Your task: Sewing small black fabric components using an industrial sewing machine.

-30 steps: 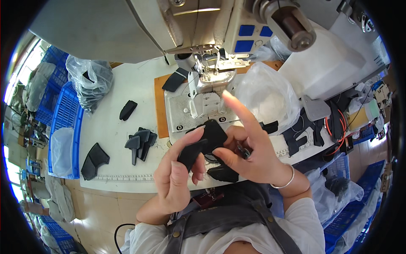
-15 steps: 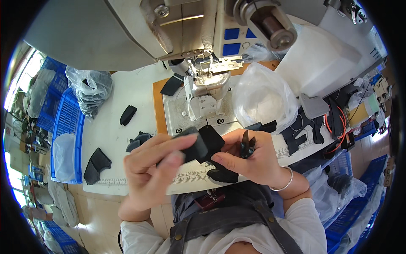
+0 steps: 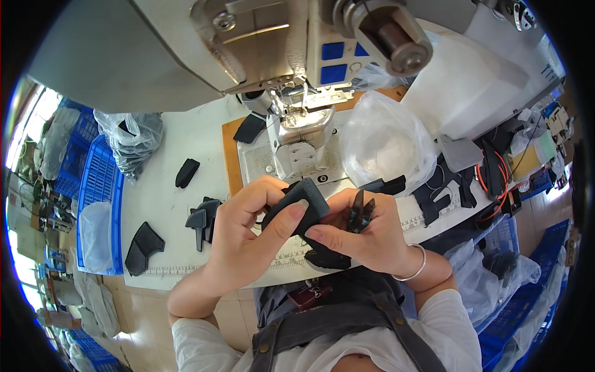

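My left hand (image 3: 251,232) is closed round a small black padded fabric piece (image 3: 308,198), its thumb lying across the front face. Just to the right, my right hand (image 3: 372,239) curls round a pair of dark thread snips (image 3: 360,214), whose blades point away from me. The thumb and fingertips of that hand reach the black piece's lower right edge; how firmly they pinch it is hidden. Beyond both hands stands a sewing machine (image 3: 304,155) with a metal bed. Another black piece (image 3: 327,257) lies beneath the hands by the table's near edge.
Several black cut pieces (image 3: 144,248) lie on the white table (image 3: 145,192), left of the hands. A clear plastic bag (image 3: 389,142) sits right of the machine. Blue crates (image 3: 99,211) flank the table. A printed ruler strip (image 3: 167,270) runs along the near edge.
My left hand, blurred earlier, has come in and now grips the black piece with its thumb on top. The piece has turned and tilted. My right hand keeps the snips, nearly in place.
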A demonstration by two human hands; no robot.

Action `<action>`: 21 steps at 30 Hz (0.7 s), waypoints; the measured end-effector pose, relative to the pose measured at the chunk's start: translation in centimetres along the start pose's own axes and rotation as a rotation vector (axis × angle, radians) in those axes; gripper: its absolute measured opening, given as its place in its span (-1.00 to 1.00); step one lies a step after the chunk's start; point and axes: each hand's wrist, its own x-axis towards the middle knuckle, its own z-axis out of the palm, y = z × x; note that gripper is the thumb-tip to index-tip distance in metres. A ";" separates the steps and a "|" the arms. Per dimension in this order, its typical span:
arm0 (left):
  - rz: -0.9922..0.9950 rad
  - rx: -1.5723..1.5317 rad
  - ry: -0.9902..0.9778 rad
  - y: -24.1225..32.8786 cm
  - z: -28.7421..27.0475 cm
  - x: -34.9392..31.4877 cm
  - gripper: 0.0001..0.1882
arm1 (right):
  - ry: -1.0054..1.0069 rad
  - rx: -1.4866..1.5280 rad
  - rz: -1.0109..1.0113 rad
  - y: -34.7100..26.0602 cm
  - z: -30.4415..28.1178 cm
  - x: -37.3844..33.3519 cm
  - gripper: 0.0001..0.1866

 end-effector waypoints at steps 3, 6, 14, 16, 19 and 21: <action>0.040 -0.086 0.006 -0.5 0.4 0.2 -0.87 | -0.008 -0.002 -0.018 -0.1 -0.1 0.1 -0.84; 0.062 -0.178 0.037 -0.8 0.8 0.2 -0.84 | 0.008 0.023 -0.032 -0.1 -0.1 0.1 -0.84; 0.114 -0.142 0.073 -1.2 1.2 0.1 -0.80 | 0.009 0.035 -0.053 -0.2 0.0 -0.1 -0.86; 0.136 -0.156 0.096 -1.1 1.3 0.1 -0.81 | 0.007 0.027 -0.055 -0.4 0.0 -0.1 -0.86; 0.135 -0.133 0.103 -0.9 1.5 0.0 -0.81 | -0.012 0.010 0.003 -0.7 -0.2 -0.2 -0.83; 0.146 -0.125 0.108 -0.9 1.6 0.0 -0.81 | -0.010 0.024 -0.007 -0.6 -0.1 -0.3 -0.83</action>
